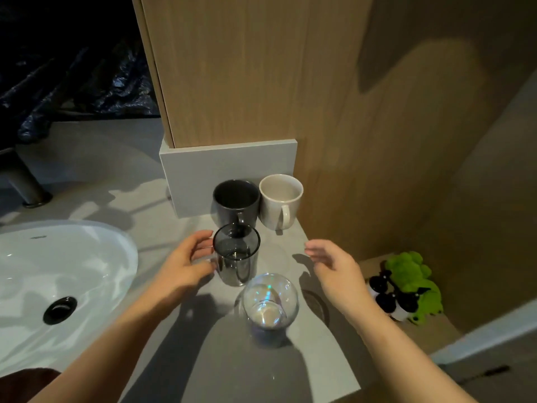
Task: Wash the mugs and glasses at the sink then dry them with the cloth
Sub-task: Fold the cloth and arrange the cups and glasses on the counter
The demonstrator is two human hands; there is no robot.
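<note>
My left hand [189, 263] is cupped against the smoky dark glass [236, 254], thumb tip at its wall and fingers loosely curved by the rim, not yet closed round it. My right hand [334, 266] hovers relaxed and holds nothing.

A clear shimmering glass [270, 303] stands on the surface [151, 216] between my wrists. A dark mug [236, 202] and a white mug [280, 200] stand side by side just beyond my fingertips. The sink [87, 257] is to the left of my left hand.

I judge both glasses thin, light, breakable and slippery once wet, so I would wrap the mid-wall, not pinch the rim. The mugs look heavier and sturdier, with handles turned towards me. I see no labels on them. A small mark on the sink rim is too small to read.
</note>
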